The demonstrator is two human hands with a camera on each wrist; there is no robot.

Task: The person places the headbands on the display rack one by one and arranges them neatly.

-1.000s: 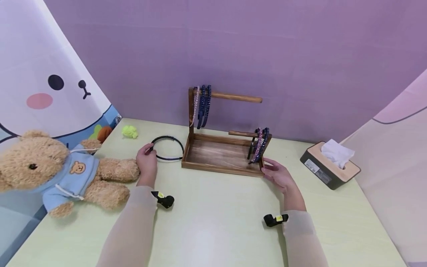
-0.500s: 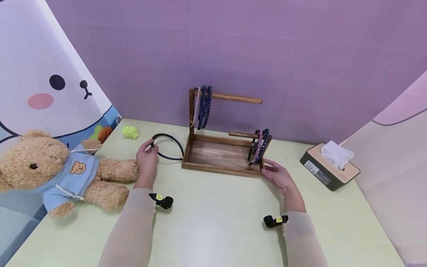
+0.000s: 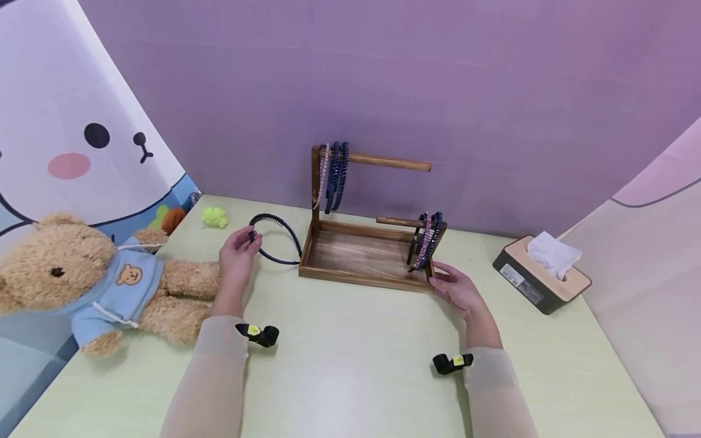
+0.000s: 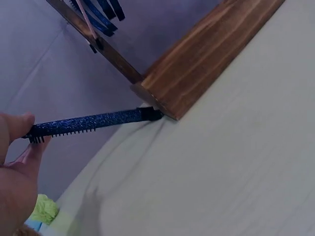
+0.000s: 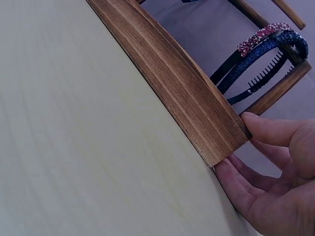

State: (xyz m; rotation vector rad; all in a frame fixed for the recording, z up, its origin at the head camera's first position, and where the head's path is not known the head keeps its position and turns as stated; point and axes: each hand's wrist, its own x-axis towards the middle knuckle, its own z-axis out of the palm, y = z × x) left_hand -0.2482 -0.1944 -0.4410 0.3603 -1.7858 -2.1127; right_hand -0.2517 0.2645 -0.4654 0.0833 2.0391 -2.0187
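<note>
My left hand (image 3: 238,255) pinches one end of a glittery dark blue headband (image 4: 93,120) with comb teeth on its inner side. The headband's far end reaches right up to the left front corner of a wooden headband stand (image 3: 364,280). Thumb and fingers of my right hand (image 3: 457,289) grip that stand's right front corner. From its upper rod (image 3: 389,160) hang a pink headband (image 3: 322,176) and dark blue ones (image 3: 342,176). On the lower rod (image 3: 397,221), a pink beaded headband (image 5: 266,37) hangs beside dark blue ones (image 5: 251,61).
A teddy bear (image 3: 128,277) in a blue hoodie lies at the left, close to my left forearm. Behind it sits a small yellow-green crumpled lump (image 3: 214,217). To the right stands a tissue box (image 3: 542,281). A purple backdrop (image 3: 493,109) rises behind the table.
My left hand has shifted slightly left, and the headband has tilted, its loop now looking more pointed toward the stand. The right hand and the stand stay put.
</note>
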